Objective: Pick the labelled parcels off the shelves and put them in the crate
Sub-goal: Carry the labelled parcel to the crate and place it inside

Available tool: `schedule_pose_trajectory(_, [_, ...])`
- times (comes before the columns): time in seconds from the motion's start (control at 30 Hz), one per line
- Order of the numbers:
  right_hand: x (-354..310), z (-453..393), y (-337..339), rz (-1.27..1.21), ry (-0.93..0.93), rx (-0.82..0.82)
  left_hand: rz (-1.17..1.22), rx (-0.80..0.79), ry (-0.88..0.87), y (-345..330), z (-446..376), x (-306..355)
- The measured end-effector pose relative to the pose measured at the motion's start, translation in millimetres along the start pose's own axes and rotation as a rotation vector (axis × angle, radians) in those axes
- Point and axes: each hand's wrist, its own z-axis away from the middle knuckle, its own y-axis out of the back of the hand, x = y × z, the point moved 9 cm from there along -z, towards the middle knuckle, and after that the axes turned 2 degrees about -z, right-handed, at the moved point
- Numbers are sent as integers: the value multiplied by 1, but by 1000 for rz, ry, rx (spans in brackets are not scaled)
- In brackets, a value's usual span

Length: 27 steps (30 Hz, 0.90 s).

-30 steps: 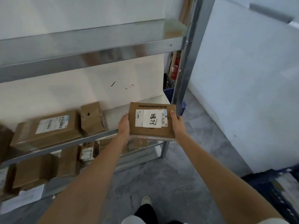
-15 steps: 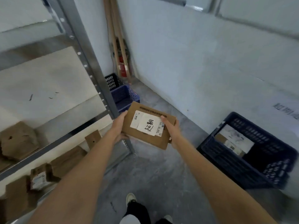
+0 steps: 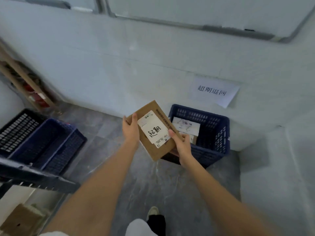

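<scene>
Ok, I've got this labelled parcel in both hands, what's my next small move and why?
Probably carry the parcel forward and right over the blue crate, then lower it in. Your left hand and right hand hold it just short of the rim, and parcels already lie inside.

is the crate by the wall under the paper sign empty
No, the blue crate under the paper sign already holds at least one parcel with a white label, seen behind the box held in both hands.

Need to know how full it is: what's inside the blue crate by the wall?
The crate holds at least two parcels with white labels, lying flat. The held parcel and right hand cover its near left part; the dark right side is unclear.
</scene>
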Motion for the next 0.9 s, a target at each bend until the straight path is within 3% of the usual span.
schedule_pose_trajectory(0.33, [-9,-53,143,-197,-40,192,-240,-281,203,-208,23,-49])
schedule_pose_trajectory(0.47, [-40,-91,202,35,2,283,-200,-399,285,-285,30,-73])
schedule_pose_trajectory(0.57, [-63,-127,243,272,18,310,-170,-386,373,-334,36,-91])
schedule_pose_trajectory(0.63, [-63,-149,266,315,-26,308,-222,-400,394,-366,30,-114])
schedule_pose_trajectory(0.77, [-43,-186,296,139,-77,284,-522,-434,338,-418,0,-156])
schedule_pose_trajectory(0.9, [-16,-233,313,125,-123,290,-579,-501,307,-452,-16,-183])
